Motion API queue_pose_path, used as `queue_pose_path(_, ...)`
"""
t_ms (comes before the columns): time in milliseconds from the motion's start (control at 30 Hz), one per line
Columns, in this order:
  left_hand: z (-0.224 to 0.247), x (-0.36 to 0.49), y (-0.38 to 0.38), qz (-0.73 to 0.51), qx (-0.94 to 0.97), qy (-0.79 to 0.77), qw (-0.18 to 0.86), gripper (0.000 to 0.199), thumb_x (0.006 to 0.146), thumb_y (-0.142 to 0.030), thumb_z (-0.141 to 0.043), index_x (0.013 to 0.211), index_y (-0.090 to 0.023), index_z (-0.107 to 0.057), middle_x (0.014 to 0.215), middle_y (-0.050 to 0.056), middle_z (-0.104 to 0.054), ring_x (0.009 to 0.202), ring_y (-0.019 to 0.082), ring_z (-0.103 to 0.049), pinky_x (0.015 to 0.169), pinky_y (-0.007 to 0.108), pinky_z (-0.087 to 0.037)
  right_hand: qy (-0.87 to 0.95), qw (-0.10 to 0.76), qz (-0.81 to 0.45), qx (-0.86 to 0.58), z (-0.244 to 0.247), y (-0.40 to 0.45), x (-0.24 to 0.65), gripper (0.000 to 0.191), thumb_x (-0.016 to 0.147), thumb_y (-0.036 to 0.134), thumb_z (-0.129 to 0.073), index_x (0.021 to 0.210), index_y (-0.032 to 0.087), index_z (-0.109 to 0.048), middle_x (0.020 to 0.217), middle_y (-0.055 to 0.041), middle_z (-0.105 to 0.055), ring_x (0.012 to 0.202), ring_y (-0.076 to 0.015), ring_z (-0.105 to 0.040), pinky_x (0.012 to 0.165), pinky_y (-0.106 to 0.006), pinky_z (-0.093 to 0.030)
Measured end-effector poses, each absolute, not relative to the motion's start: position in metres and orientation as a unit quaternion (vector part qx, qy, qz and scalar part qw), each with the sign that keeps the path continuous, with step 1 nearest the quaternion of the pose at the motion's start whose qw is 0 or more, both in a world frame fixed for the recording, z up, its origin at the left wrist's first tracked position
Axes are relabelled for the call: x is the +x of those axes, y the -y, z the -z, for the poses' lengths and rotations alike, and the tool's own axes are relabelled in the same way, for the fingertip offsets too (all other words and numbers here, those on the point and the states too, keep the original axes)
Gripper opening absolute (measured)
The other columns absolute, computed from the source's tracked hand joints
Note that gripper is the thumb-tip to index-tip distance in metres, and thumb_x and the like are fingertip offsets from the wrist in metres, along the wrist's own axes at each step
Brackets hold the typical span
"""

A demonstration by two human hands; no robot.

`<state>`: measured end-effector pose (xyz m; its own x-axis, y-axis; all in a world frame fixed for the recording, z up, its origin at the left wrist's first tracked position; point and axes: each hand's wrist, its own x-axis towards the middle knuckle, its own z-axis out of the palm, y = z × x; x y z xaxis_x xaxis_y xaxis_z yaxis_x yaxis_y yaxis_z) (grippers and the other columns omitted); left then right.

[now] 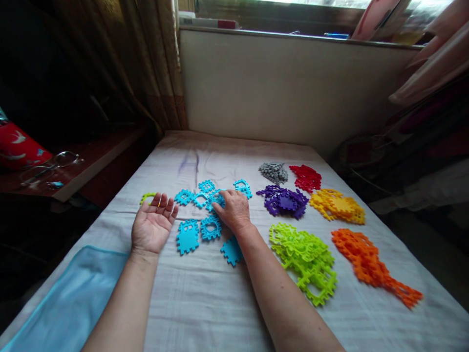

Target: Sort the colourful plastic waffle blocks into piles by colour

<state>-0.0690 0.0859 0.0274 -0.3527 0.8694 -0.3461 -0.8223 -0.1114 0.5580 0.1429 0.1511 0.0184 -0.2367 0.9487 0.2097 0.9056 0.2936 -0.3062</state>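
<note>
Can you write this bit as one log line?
left hand: palm up, fingers slightly curled | right hand: palm down over blue pieces | nearby: purple pile, green pile

Far side: plain off-white wall (293,88), low, topped by a narrow windowsill (311,38). Window (274,14) above it, bright along its upper edge; daylight enters there. Far left: brown curtain (146,63) hanging in vertical folds beside the wall. Left: reddish-brown wooden cabinet (104,159), partly in shadow. Centre to near: flat surface under a pale, creased sheet (190,303); table or bed, cannot tell. Far right: pink fabric (436,73) hangs. Both side margins very dark.
</note>
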Motion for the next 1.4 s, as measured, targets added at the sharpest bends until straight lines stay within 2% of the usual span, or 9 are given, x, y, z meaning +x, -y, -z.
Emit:
queue_pose_path(233, -0.023, -0.072, -0.087, -0.738, 0.063, -0.355, 0.571, 0.025, 0.093, -0.037, -0.051, 0.093, -0.02, -0.069, 0.091, 0.001, -0.075, 0.088, 0.016, -0.071, 0.084, 0.035, -0.058, 0.695, 0.225, -0.055, -0.681, -0.017, -0.168, 0.178, 0.038, 0.093, 0.043, -0.056, 0.123, 0.022, -0.065, 0.13, -0.0119, -0.063, 0.116, -0.0292, -0.052, 0.093, -0.04, -0.038)
queue_pose_path(400, -0.022, -0.072, -0.086, -0.737, 0.073, -0.355, 0.571, 0.023, 0.092, -0.038, -0.053, 0.092, -0.02, -0.069, 0.092, 0.003, -0.075, 0.09, 0.017, -0.071, 0.087, 0.037, -0.057, 0.686, 0.245, -0.057, -0.682, -0.015, -0.17, 0.181, 0.038, 0.093, 0.039, -0.055, 0.125, 0.022, -0.065, 0.14, -0.0121, -0.057, 0.124, -0.0299, -0.048, 0.098, -0.043, -0.036)
queue_pose_path(567, -0.024, -0.071, -0.086, -0.738, 0.055, -0.351, 0.574, 0.027, 0.095, -0.037, -0.048, 0.092, -0.02, -0.069, 0.09, 0.003, -0.075, 0.087, 0.016, -0.071, 0.084, 0.035, -0.058, 0.774, 0.203, -0.077, -0.595, -0.016, -0.166, 0.172, 0.03, 0.09, 0.03, -0.054, 0.116, 0.026, -0.07, 0.136, -0.0049, -0.062, 0.134, -0.0282, -0.041, 0.105, -0.044, -0.033)
queue_pose_path(700, -0.025, -0.071, -0.086, -0.738, 0.061, -0.349, 0.574, 0.026, 0.095, -0.037, -0.049, 0.091, -0.02, -0.069, 0.089, 0.003, -0.075, 0.087, 0.016, -0.071, 0.083, 0.035, -0.058, 0.805, 0.158, -0.065, -0.568, -0.012, -0.162, 0.167, 0.033, 0.09, 0.029, -0.053, 0.118, 0.026, -0.069, 0.144, -0.0038, -0.056, 0.145, -0.0314, -0.028, 0.114, -0.052, -0.021)
queue_pose_path(867, -0.025, -0.07, -0.086, -0.739, 0.056, -0.35, 0.573, 0.027, 0.095, -0.036, -0.048, 0.091, -0.02, -0.069, 0.089, 0.003, -0.075, 0.087, 0.016, -0.071, 0.083, 0.035, -0.058, 0.822, 0.133, -0.072, -0.549, -0.014, -0.159, 0.162, 0.032, 0.091, 0.026, -0.049, 0.114, 0.029, -0.07, 0.138, -0.0025, -0.061, 0.147, -0.0294, -0.027, 0.117, -0.056, -0.011)
queue_pose_path(1000, -0.024, -0.071, -0.087, -0.738, 0.06, -0.354, 0.571, 0.026, 0.095, -0.036, -0.049, 0.091, -0.02, -0.069, 0.09, 0.003, -0.075, 0.087, 0.016, -0.071, 0.084, 0.035, -0.058, 0.841, 0.105, -0.089, -0.523, -0.021, -0.156, 0.16, 0.034, 0.087, 0.02, -0.051, 0.112, 0.031, -0.071, 0.135, -0.0009, -0.063, 0.146, -0.0292, -0.029, 0.117, -0.056, -0.013)
queue_pose_path(1167, -0.021, -0.073, -0.087, -0.734, 0.079, -0.353, 0.575, 0.023, 0.092, -0.037, -0.054, 0.093, -0.02, -0.069, 0.092, 0.003, -0.075, 0.09, 0.017, -0.071, 0.087, 0.036, -0.057, 0.853, 0.073, -0.105, -0.506, -0.026, -0.155, 0.164, 0.038, 0.082, 0.018, -0.057, 0.115, 0.033, -0.07, 0.13, -0.0029, -0.065, 0.143, -0.0309, -0.032, 0.111, -0.055, -0.023)
queue_pose_path(1400, -0.025, -0.071, -0.087, -0.738, 0.049, -0.35, 0.574, 0.029, 0.096, -0.035, -0.045, 0.093, -0.018, -0.069, 0.089, 0.003, -0.075, 0.087, 0.016, -0.071, 0.083, 0.035, -0.058, 0.849, 0.103, -0.097, -0.509, -0.03, -0.156, 0.168, 0.031, 0.086, 0.025, -0.058, 0.114, 0.028, -0.07, 0.12, -0.0062, -0.069, 0.122, -0.025, -0.051, 0.101, -0.042, -0.036)
